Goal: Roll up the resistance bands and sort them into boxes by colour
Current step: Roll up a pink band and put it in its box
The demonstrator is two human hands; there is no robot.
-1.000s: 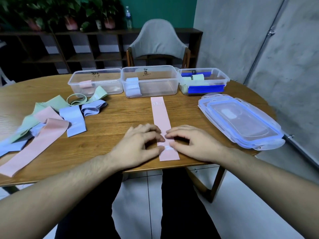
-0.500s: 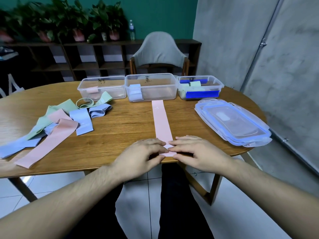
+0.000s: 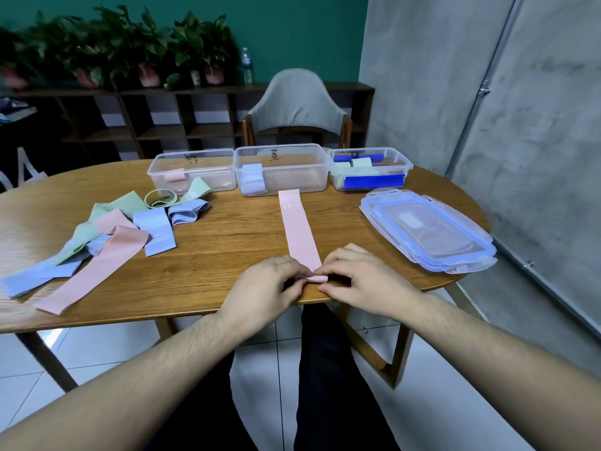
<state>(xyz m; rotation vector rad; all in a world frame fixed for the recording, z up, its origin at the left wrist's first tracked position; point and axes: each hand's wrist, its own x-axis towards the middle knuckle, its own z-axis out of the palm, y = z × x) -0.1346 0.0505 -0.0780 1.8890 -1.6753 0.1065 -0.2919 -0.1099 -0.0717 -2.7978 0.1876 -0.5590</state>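
At the near table edge [image 3: 201,307], left hand [image 3: 263,288] and right hand [image 3: 361,281] both pinch the rolled near end of a pink band [image 3: 297,229], which lies flat toward three clear boxes [image 3: 279,170] at the far side.

A pink resistance band [image 3: 297,227], marked "15", lies flat and runs from the middle box toward the table's near edge, where its near end is curled into a small roll. Loose green, blue and pink bands [image 3: 107,237] lie heaped toward the table's left edge. Three clear boxes [image 3: 279,167] stand in a row along the far edge, holding a pink, a blue and green rolls respectively.
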